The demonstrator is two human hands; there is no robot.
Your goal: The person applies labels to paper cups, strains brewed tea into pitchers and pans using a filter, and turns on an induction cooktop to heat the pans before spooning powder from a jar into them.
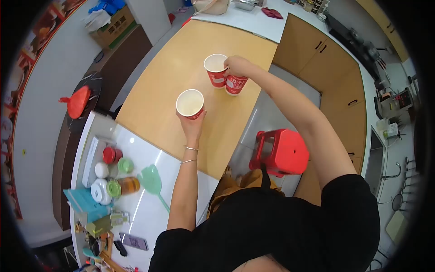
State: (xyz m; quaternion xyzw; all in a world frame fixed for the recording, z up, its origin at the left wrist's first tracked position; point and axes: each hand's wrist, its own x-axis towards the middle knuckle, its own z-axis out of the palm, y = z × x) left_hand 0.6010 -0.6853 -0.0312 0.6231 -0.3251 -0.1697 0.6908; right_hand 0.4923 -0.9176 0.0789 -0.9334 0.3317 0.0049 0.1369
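My left hand [192, 127] is wrapped around the lower side of a red paper cup [190, 103] with a white rim, its pale inside facing up; whether it contains anything is unclear. Farther along the wooden table, two more red paper cups stand side by side, touching or nearly so. The left one of the pair [215, 72] shows its open mouth. Over the top of the right one [236, 85] is my right hand [238, 67], fingers closed at its rim and against the neighbouring cup's edge. That hand hides the right cup's mouth.
The wooden table [154, 90] meets a white counter [154, 149] holding jars, a green fly swatter [152, 181] and a phone [133, 241]. A red stool [290, 152] stands on the floor at right. Cabinets [335, 68] line the right side.
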